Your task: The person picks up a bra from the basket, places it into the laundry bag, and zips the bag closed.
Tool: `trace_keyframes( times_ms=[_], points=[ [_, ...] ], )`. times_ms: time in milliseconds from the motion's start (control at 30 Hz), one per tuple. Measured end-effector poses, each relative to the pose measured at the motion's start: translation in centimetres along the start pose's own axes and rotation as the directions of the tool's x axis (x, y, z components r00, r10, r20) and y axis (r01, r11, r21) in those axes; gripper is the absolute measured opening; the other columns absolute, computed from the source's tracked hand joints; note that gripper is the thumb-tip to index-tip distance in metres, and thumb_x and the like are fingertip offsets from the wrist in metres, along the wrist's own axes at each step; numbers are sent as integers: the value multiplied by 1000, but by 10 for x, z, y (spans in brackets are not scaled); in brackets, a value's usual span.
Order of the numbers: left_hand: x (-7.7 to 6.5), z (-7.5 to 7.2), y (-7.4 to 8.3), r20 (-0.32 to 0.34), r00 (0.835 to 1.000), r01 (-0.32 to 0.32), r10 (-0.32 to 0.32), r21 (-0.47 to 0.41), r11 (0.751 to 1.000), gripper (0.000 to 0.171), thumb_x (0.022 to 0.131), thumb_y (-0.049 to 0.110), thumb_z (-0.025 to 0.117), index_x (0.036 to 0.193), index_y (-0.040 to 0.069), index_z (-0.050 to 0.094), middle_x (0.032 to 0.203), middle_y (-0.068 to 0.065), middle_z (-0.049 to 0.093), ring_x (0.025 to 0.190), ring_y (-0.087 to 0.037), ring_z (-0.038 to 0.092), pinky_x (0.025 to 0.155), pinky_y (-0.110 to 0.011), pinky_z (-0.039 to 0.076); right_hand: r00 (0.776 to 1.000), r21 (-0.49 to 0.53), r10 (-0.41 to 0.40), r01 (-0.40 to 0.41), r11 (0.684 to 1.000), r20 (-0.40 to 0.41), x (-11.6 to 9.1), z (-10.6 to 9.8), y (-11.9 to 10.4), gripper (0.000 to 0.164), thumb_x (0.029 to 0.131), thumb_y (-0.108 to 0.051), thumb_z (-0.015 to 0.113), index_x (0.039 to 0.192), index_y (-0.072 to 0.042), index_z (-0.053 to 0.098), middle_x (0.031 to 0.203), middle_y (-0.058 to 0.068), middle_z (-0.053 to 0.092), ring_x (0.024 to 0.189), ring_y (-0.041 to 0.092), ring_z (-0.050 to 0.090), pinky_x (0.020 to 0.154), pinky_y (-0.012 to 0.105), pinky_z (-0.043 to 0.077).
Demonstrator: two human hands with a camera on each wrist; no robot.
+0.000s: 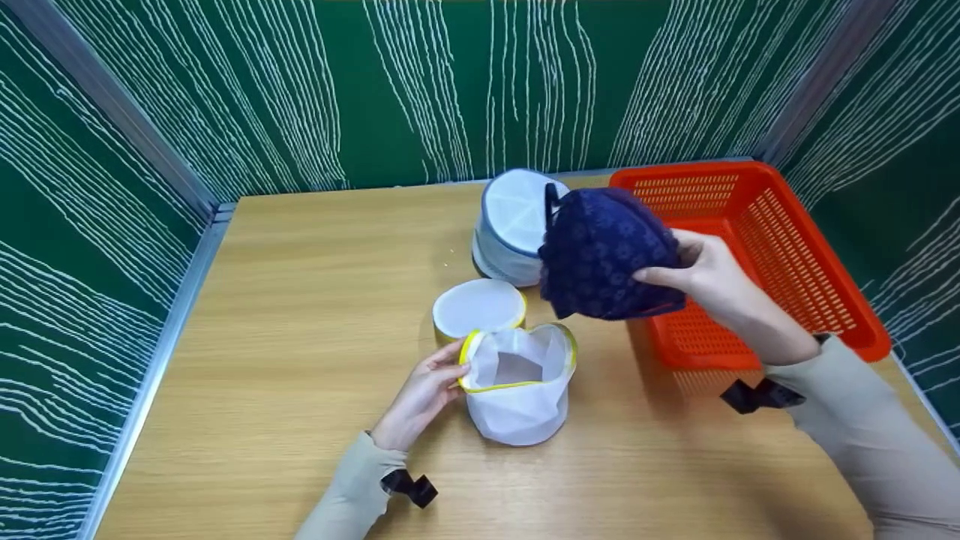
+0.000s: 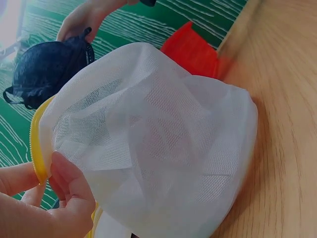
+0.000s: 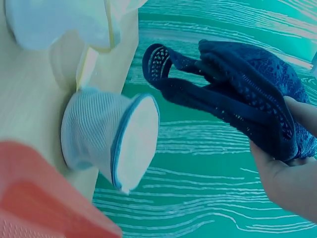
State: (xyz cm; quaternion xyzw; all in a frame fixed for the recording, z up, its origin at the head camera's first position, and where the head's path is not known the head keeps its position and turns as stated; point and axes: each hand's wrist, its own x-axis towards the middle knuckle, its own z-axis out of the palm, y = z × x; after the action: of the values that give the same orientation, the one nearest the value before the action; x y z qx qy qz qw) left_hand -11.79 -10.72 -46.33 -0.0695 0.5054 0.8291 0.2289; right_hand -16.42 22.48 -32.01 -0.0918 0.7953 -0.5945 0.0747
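From where I stand, the right hand [image 1: 709,276] holds a navy lace bra [image 1: 607,259] up off the tabletop [image 1: 315,315], thumb on one side and fingers on the other, between the mesh bags and the basket. Its cups nest into one rounded, floral-patterned dome, with a dark strap looping out.

The left hand [image 1: 420,394] pinches the yellow zip rim of a white mesh laundry bag [image 1: 519,416], standing toward the tabletop's near edge. Its mouth gapes, showing slack, creased inner walls and a greyish floor; the fabric is thin enough to see through. Just behind lies a round white lid [image 1: 478,309], edged in the same yellow; I can't tell whether it joins the bag.

Nearer the far edge stands a drum-shaped mesh bag [image 1: 514,255] with blue-grey piping and a flat white top. An orange-red plastic basket [image 1: 806,259] fills the far right corner, its sides and floor slotted.
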Motion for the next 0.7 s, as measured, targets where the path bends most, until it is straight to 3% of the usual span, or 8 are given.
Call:
trace_keyframes(
  times_ms=[467,700],
  points=[
    [1,-1,0,-3,1000,4,-4,-5,1000,52,84,-4,48,134,-3,31,109,-3,55,81,-11,54,71,-24,43,993,202,29,-52,978,116,14,32,24,26,76,-4,67,99,-15,64,98,-2,65,93,17,58,82,26,47],
    [-1,-1,2,21,1000,-6,7,-29,1000,51,85,-6,46,133,-4,31,103,-1,56,80,-10,55,67,-24,43,981,251,39,-87,964,189,21,46,38,31,75,0,65,102,-15,63,100,0,64,93,19,58,82,30,48]
  ],
)
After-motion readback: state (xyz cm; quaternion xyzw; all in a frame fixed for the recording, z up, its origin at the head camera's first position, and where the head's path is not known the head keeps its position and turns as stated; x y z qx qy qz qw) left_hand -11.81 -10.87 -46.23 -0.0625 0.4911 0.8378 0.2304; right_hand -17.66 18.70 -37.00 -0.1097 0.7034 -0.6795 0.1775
